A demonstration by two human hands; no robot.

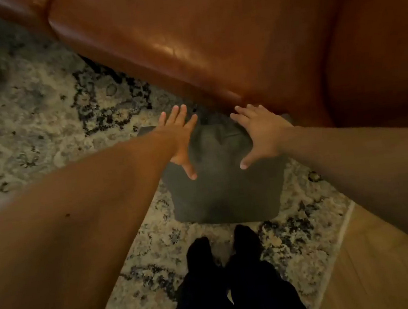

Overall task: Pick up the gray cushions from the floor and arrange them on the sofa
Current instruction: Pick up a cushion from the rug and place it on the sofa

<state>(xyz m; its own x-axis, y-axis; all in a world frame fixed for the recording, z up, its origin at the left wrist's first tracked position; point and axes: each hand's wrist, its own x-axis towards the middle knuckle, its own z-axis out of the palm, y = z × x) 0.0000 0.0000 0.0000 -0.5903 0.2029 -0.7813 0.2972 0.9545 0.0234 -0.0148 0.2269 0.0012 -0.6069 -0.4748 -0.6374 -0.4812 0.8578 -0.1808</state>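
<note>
A gray cushion (224, 190) lies flat on the rug (41, 117) in the lower middle of the frame, with its far edge close to the front of the sofa (183, 29). Both hands are above its far half. The left hand (180, 141) is open, fingers spread, over the left side of the cushion; the right hand (261, 135) is also open and spread, over the right side. I cannot tell if the palms already press on the fabric or are only just over it, and neither hand has closed on anything. The person's feet (224, 248) in dark socks stand on the rug just beside the near edge of the cushion.

The brown seat of the sofa fills the upper part of the frame, and no cushion is seen on it. So the task seems to be at an early step: this cushion is not yet lifted. Whether other cushions wait elsewhere is not visible here.
</note>
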